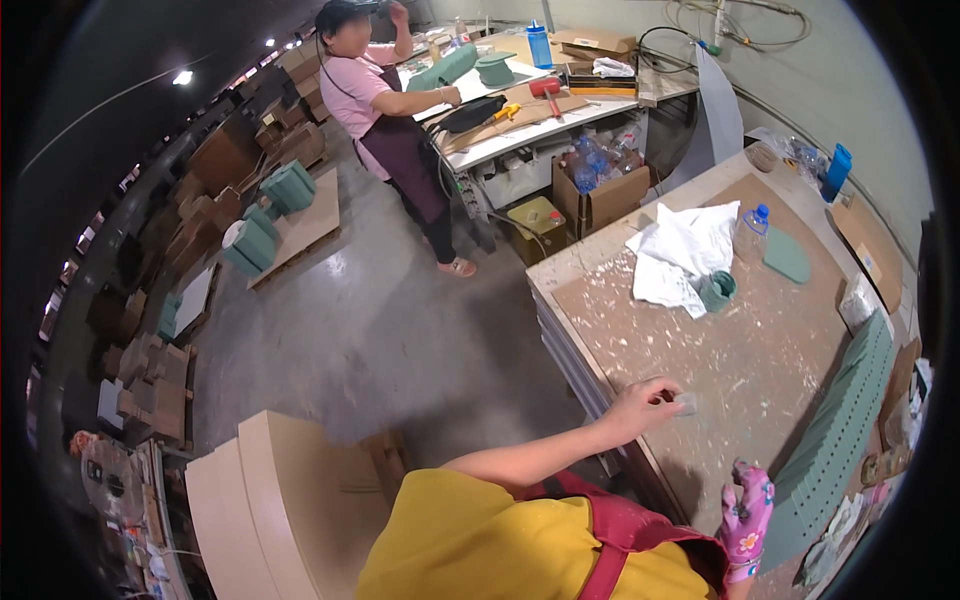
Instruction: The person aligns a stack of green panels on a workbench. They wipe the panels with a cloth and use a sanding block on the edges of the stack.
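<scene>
My left hand [640,411], bare, reaches over the worktable's near left edge. Its thumb and fingers pinch a small, pale, see-through piece [686,403] just above or against the tabletop; its exact kind is too small to tell. My right hand [747,515] wears a pink flowered glove and rests low at the table's near side. Its fingers are apart, with nothing seen in them. Close beside it on the right runs a long row of stacked green panels [840,425] with small holes along their edge. The brown tabletop [760,350] is strewn with pale scraps.
Farther back on the table lie a white cloth [680,252], a green ring-shaped piece [717,291], a clear bottle [752,228] and a flat green piece [787,256]. A co-worker [375,120] stands at another table [500,150]. Large boards [290,500] stand at my left.
</scene>
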A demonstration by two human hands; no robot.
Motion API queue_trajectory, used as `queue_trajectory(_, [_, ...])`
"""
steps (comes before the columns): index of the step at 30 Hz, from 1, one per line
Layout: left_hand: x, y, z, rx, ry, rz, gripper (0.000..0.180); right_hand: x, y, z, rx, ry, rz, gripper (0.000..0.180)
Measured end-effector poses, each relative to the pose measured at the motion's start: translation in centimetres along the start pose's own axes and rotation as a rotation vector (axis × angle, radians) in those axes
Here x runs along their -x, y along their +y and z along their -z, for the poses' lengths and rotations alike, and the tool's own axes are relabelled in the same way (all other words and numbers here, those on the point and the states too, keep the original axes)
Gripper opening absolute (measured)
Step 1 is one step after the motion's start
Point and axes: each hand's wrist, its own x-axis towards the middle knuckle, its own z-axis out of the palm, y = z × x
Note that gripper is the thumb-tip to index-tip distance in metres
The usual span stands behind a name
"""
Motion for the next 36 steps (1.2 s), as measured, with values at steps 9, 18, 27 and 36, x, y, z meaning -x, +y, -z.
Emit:
queue_trajectory(9, [-1.1,-3.5,8.6,0.192,0.259,0.247,0.028,-4.3,2.0,-8.1,-0.217,-0.234,-0.234,0.034])
queue_trajectory(18, [-5.6,-4.3,13.4,0.249,0.520,0.203,0.021,-5.0,5.8,-14.9,-0.230,0.072,-0.357,0.034])
queue_trajectory(27, [-10.7,-4.4,15.6,0.243,0.673,0.233,0.022,-5.8,6.0,-15.5,-0.169,0.117,-0.341,0.029])
queue_trajectory(36, [-16.6,-6.4,10.2,-0.151,0.299,0.181,0.027,-4.2,7.8,-16.2,-0.060,0.041,-0.322,0.038])
